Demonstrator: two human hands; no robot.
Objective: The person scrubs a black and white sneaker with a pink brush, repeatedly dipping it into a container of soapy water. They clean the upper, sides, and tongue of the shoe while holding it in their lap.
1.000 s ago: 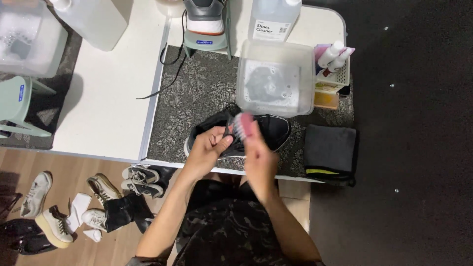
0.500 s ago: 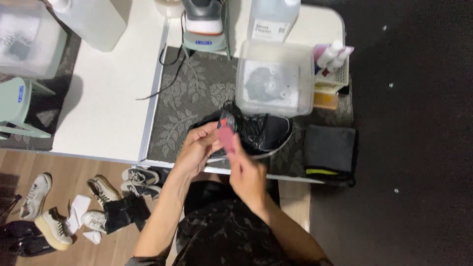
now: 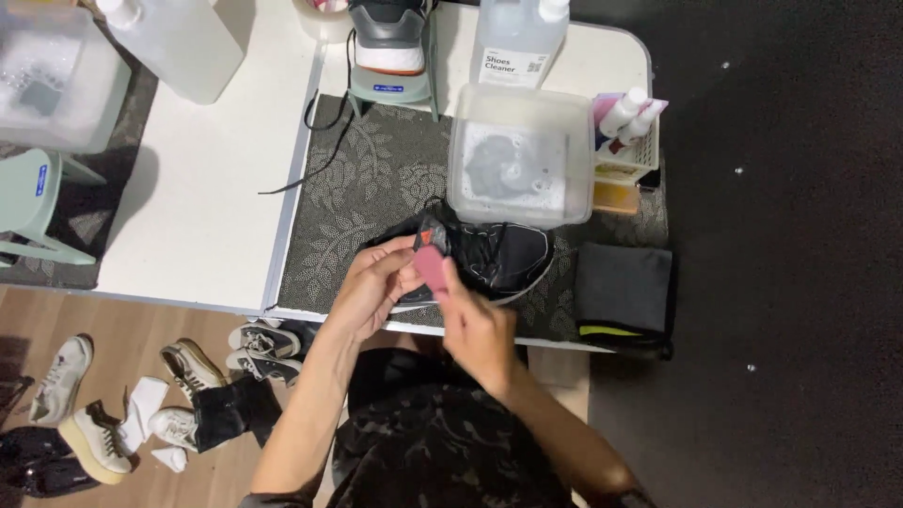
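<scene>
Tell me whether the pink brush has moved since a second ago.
Yes. The pink brush has shifted left and slightly down relative to the clear tub, from under its left part to beyond its left edge, over the black shoe.

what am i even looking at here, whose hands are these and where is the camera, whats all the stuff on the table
There is no machine here. The picture comes from a camera worn on a person's head, looking straight down at their own two bare hands.

The left hand steadies a black sneaker that lies on a dark leaf-patterned mat on a white table. The right hand holds a pink brush at the shoe.

Behind the shoe stands a clear plastic tub of sudsy water, with a large bottle of cleaning fluid beyond it and a small basket of bottles beside it. A folded dark cloth lies to the right. More shoes sit on the wooden floor below.
</scene>
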